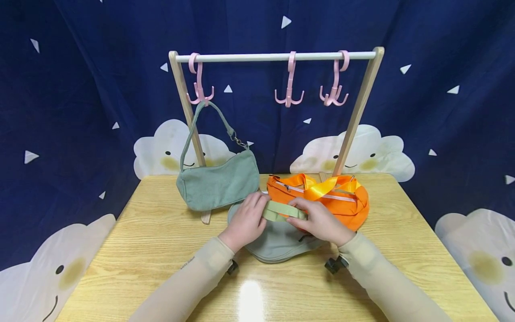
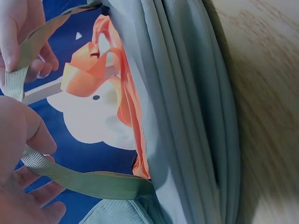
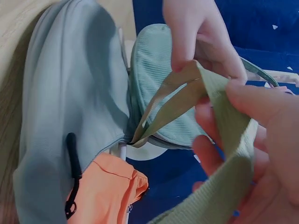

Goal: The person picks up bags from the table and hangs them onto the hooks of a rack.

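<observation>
Both hands hold the light green strap [image 1: 283,210] of a grey-green bag [image 1: 273,241] that lies on the wooden table. My left hand [image 1: 246,220] grips the strap's left part, and my right hand [image 1: 321,221] pinches its right part between thumb and fingers. In the right wrist view the strap [image 3: 229,116] runs folded between the two hands, above the bag's side [image 3: 88,79] with its black zip pull [image 3: 72,172]. The left wrist view shows the strap [image 2: 93,184] looping out from the grey-green bag [image 2: 173,107].
An orange bag [image 1: 358,208] with shiny ribbon handles lies behind on the right. A teal bag [image 1: 221,183] hangs by its strap from the left pink hook [image 1: 200,89]. Two more pink hooks [image 1: 289,89] hang on the white rail [image 1: 249,57] of a wooden rack.
</observation>
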`<state>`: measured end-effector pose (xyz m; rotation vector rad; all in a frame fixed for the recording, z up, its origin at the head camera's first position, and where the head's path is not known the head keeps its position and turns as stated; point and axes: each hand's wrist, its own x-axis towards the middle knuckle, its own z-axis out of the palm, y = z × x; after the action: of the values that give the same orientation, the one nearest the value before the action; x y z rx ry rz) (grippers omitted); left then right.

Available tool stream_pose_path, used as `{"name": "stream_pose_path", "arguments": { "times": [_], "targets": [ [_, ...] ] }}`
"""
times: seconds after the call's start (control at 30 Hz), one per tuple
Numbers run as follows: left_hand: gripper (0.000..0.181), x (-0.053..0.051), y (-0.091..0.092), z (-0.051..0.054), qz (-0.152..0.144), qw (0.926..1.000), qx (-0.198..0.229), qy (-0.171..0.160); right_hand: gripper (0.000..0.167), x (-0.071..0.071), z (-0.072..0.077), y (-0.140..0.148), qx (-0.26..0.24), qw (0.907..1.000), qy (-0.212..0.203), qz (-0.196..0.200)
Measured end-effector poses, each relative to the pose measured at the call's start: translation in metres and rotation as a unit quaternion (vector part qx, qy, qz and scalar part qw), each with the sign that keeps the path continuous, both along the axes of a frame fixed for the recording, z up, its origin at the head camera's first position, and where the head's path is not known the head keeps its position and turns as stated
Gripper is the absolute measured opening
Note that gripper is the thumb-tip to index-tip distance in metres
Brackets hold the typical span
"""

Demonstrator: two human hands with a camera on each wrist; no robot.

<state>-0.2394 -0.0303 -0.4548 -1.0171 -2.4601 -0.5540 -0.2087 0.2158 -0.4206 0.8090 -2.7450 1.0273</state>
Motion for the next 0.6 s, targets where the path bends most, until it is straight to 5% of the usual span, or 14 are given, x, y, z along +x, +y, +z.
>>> {"name": "stream_pose_path", "arguments": {
  "times": [0.33,0.6],
  "targets": [
    [0.050,-0.0005,-0.0017,0.0000,-0.005,0.9997,-0.021,-0.015,0.034,-0.0034,0.0026,0.0085,-0.025,0.9936,-0.105,0.036],
    [0.051,-0.0006,-0.0022,-0.0002,-0.011,0.9998,-0.006,-0.018,0.027,-0.0039,0.0032,0.0094,-0.051,0.9938,-0.096,0.021]
  ]
}}
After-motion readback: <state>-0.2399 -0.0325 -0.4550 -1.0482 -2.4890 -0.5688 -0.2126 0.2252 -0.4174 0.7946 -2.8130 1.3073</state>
